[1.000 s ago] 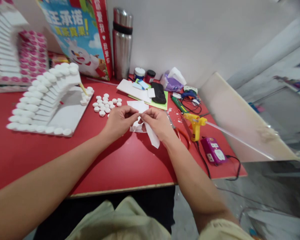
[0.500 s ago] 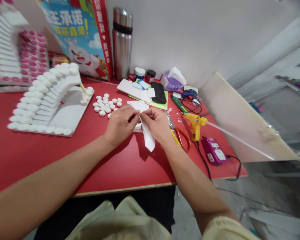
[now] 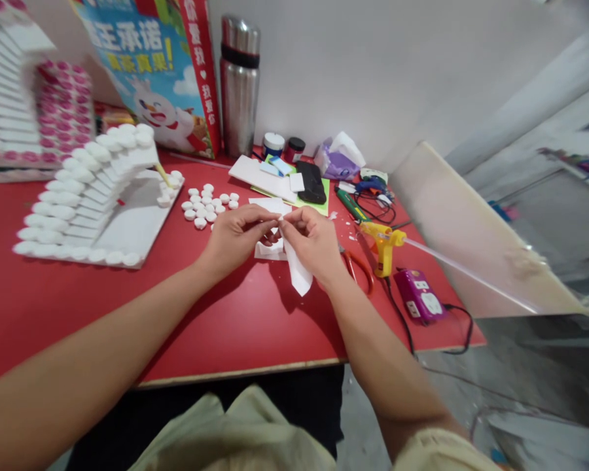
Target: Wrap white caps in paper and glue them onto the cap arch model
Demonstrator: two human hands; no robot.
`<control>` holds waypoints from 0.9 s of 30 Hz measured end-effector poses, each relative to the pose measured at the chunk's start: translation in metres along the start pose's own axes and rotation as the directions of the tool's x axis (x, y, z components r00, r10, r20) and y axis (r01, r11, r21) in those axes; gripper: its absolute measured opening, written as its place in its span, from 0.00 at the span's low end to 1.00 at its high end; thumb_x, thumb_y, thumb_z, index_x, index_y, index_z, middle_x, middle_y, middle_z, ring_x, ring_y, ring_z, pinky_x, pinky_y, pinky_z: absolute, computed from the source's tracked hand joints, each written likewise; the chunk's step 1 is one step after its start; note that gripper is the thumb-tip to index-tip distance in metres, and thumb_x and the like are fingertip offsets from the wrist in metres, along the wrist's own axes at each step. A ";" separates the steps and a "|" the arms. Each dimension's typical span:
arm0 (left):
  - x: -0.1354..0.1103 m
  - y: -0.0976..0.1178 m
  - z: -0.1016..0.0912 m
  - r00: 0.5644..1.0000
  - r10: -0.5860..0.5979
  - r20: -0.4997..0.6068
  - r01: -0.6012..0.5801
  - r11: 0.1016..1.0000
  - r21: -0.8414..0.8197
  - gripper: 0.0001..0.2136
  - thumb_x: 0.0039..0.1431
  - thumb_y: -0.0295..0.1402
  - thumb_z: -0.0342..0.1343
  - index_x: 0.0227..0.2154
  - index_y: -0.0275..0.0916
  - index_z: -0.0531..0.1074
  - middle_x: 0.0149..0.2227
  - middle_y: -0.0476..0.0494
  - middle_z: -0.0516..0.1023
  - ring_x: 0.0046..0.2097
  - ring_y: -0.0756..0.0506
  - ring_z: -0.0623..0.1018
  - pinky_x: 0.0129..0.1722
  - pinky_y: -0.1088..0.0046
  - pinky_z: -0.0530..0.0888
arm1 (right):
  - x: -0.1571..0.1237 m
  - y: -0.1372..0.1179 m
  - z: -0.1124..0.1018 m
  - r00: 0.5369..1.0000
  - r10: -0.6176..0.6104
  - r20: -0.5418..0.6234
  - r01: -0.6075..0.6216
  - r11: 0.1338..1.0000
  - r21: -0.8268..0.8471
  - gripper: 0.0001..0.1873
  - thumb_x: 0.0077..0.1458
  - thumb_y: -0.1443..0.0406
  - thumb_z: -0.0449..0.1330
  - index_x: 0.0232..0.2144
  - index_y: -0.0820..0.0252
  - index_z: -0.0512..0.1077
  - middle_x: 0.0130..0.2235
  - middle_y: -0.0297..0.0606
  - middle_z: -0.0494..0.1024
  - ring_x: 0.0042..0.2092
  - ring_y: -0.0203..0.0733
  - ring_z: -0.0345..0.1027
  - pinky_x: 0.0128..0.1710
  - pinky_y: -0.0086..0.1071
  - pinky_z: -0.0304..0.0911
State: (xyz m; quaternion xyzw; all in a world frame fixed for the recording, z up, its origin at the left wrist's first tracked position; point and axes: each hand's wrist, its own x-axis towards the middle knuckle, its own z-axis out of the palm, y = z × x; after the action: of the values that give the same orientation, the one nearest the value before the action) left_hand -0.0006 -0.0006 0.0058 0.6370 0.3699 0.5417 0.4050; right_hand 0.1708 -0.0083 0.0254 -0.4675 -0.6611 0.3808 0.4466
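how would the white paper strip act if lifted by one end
Probably light for its size, since the paper strip looks thin and flat. It may have a little stiffness, as its free end extends fairly straight beyond the right hand. It seems unlikely to roll, given its flat, broad shape.

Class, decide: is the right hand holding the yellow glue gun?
No, the right hand pinches a white strip, while the yellow glue gun rests apart on the red table.
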 end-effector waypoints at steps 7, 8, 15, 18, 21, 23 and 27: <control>0.007 0.001 -0.010 0.986 -0.157 0.060 0.163 0.980 -0.117 0.05 0.52 0.32 0.69 0.31 0.38 0.84 0.29 0.46 0.81 0.25 0.50 0.76 0.27 0.71 0.76 | 0.000 0.000 -0.006 0.991 -0.014 0.133 0.017 1.000 -0.022 0.08 0.63 0.59 0.62 0.36 0.57 0.72 0.33 0.35 0.81 0.29 0.36 0.73 0.30 0.31 0.67; 0.007 0.002 -0.010 0.990 -0.127 0.054 0.131 0.987 -0.092 0.04 0.52 0.32 0.68 0.31 0.38 0.84 0.29 0.46 0.81 0.25 0.51 0.76 0.27 0.71 0.76 | 0.001 0.001 -0.006 0.992 -0.008 0.129 0.009 1.000 -0.009 0.09 0.63 0.59 0.63 0.36 0.57 0.72 0.33 0.35 0.81 0.29 0.36 0.73 0.30 0.31 0.68; 0.003 0.004 -0.005 0.999 0.045 0.030 -0.048 0.992 0.120 0.05 0.60 0.29 0.62 0.30 0.37 0.82 0.27 0.46 0.78 0.28 0.50 0.75 0.29 0.72 0.73 | 0.000 -0.004 -0.003 0.985 0.148 0.092 -0.160 0.977 0.142 0.14 0.57 0.56 0.68 0.32 0.59 0.71 0.29 0.34 0.80 0.26 0.36 0.75 0.27 0.31 0.72; 0.002 0.002 -0.003 0.998 0.065 0.006 -0.065 0.982 0.175 0.05 0.61 0.29 0.61 0.31 0.37 0.82 0.29 0.46 0.80 0.30 0.50 0.76 0.32 0.72 0.73 | 0.001 -0.008 -0.003 0.972 0.206 0.110 -0.222 0.961 0.165 0.15 0.55 0.57 0.70 0.32 0.59 0.70 0.28 0.34 0.80 0.26 0.38 0.76 0.25 0.30 0.72; 0.001 -0.002 -0.002 1.000 0.019 0.015 -0.021 0.992 0.124 0.05 0.60 0.31 0.63 0.34 0.36 0.82 0.31 0.44 0.82 0.32 0.48 0.79 0.33 0.72 0.75 | 0.002 -0.009 -0.002 0.971 0.219 0.094 -0.232 0.960 0.158 0.13 0.55 0.60 0.69 0.32 0.59 0.70 0.29 0.35 0.81 0.27 0.36 0.76 0.26 0.28 0.72; 0.000 -0.004 -0.002 0.999 -0.028 0.021 0.027 0.998 0.063 0.06 0.60 0.33 0.64 0.35 0.36 0.82 0.31 0.44 0.82 0.32 0.48 0.80 0.32 0.72 0.76 | 0.003 -0.008 -0.001 0.969 0.237 0.075 -0.246 0.958 0.150 0.11 0.55 0.62 0.68 0.31 0.60 0.70 0.29 0.35 0.82 0.26 0.34 0.74 0.26 0.28 0.71; -0.002 -0.005 0.000 0.995 -0.102 0.007 0.102 0.995 -0.009 0.08 0.58 0.35 0.66 0.35 0.35 0.83 0.29 0.44 0.82 0.28 0.48 0.80 0.27 0.75 0.75 | 0.005 0.000 0.001 0.967 0.249 0.055 -0.253 0.964 0.086 0.07 0.55 0.66 0.65 0.30 0.58 0.68 0.24 0.31 0.78 0.21 0.33 0.70 0.22 0.27 0.65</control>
State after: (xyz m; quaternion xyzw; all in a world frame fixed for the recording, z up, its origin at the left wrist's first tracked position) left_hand -0.0011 -0.0002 0.0002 0.6172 0.3981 0.5197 0.4364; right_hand 0.1690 -0.0041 0.0265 -0.5180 -0.5877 0.4745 0.4014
